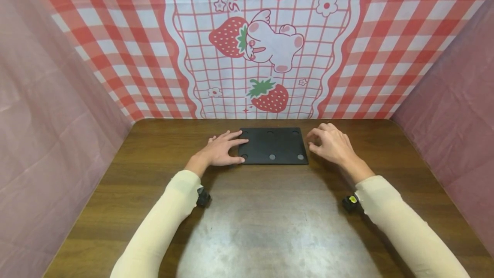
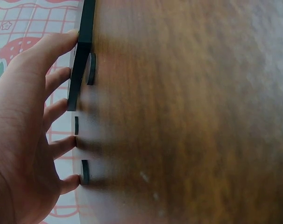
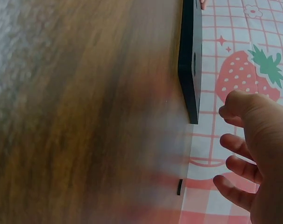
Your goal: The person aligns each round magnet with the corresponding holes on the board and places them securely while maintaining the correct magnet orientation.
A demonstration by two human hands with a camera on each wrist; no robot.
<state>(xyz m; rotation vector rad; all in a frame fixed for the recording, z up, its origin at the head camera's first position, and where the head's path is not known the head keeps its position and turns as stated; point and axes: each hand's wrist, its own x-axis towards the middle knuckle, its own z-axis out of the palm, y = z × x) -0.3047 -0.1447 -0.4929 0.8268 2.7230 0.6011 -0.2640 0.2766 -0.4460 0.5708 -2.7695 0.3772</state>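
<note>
A flat black rectangular board [image 1: 275, 145] with several round recesses lies near the back of the table. My left hand [image 1: 224, 148] has its fingers spread, with thumb and fingertips touching the board's left end. Around that hand, the left wrist view reveals small dark discs: one disc [image 2: 91, 69] beside the board, another [image 2: 76, 125] past its corner, and a third [image 2: 84, 172] by the little finger. Just off the board's right end hovers my right hand [image 1: 331, 143], fingers loosely bent, holding nothing visible. Below its fingers in the right wrist view lies a dark disc [image 3: 180, 186].
The brown wooden table [image 1: 266, 218] reaches toward me, glossy in the middle. Behind it hangs a strawberry-patterned checked cloth [image 1: 154, 55], close beyond the board. Pink cloth [image 1: 50, 110] hangs along both sides.
</note>
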